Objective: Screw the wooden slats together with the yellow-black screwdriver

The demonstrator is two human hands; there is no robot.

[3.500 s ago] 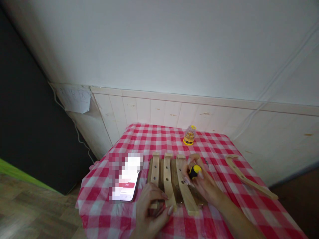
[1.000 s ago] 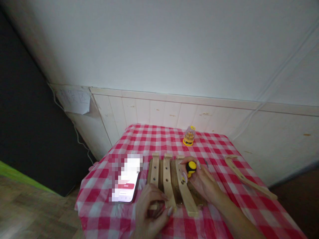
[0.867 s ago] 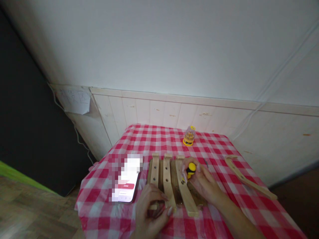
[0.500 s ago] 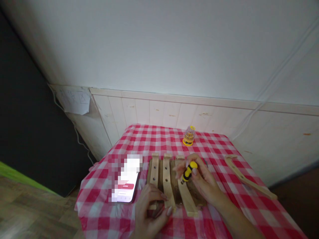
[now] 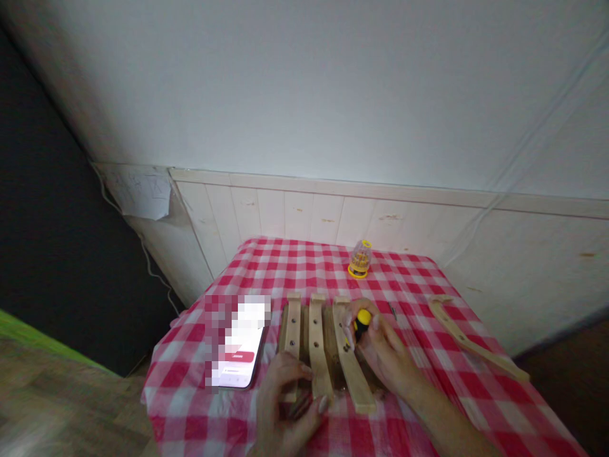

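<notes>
My right hand [image 5: 380, 339] is closed around a small yellow-and-black screwdriver [image 5: 364, 317]. Its tip is down at the lower screw hole of the right wooden hook [image 5: 359, 387]; my fingers partly cover the shaft. Curled fingers and thumb of my left hand [image 5: 285, 403] grip the near part of the middle wooden hook [image 5: 320, 371]. Beside it lies the left wooden hook [image 5: 294, 324], its near half partly behind my left hand. These curved strips rest side by side across a brown wooden board [image 5: 338, 365]. Dark screw holes or screw heads show in them.
A phone [image 5: 242, 358] with a lit screen lies left of the board. Behind stands a clear bit holder [image 5: 360, 260] with a yellow base. Another wooden hook [image 5: 469, 339] rests at the right. Small metal pieces [image 5: 392, 310] lie beyond my right hand. A checked cloth [image 5: 295, 266] covers the table.
My right hand has turned the screwdriver so its handle stands more upright, and the fingers have closed nearer round it. My left hand has stayed nearly in place.
</notes>
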